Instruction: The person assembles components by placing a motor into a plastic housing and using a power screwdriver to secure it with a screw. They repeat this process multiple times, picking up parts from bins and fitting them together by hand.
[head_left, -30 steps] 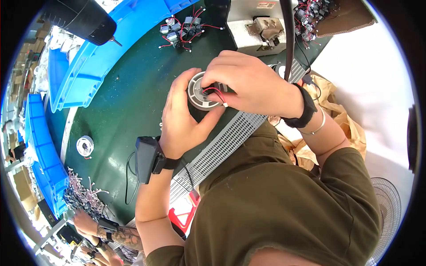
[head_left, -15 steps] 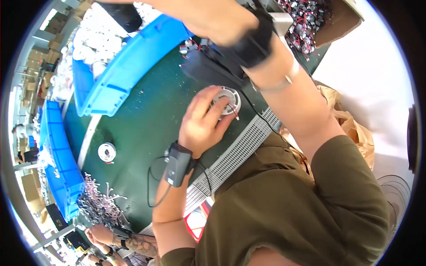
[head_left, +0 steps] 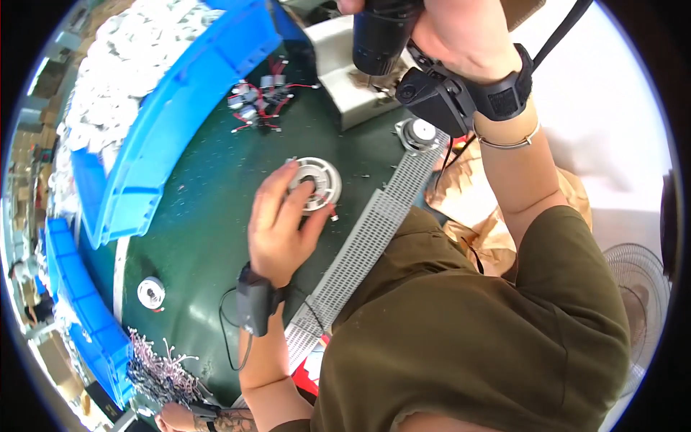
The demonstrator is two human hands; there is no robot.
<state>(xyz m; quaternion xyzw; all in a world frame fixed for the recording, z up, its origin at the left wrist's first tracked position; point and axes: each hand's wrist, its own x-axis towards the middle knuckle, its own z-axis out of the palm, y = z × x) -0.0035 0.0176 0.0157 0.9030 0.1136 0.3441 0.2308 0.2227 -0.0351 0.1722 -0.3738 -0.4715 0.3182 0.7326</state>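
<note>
My left hand has its fingers curled over a round white plastic housing lying on the green table. A short wire with a small white connector sticks out at the housing's near edge. At the top, my right hand grips a black electric screwdriver pointing down. The screwdriver's lower end is over a beige metal box-like device; whether its tip touches is hard to see. A second round white piece lies on the table farther left.
A blue bin full of white parts stands at far left, with another blue bin nearer. Several small wired motors lie beyond my left hand. A round metal part sits by the perforated strip. A wire bundle and another person's hand are at lower left.
My right hand with the screwdriver has come from the upper left across to the beige device. The view has shifted, and the housing under my left hand appears farther left and lower.
</note>
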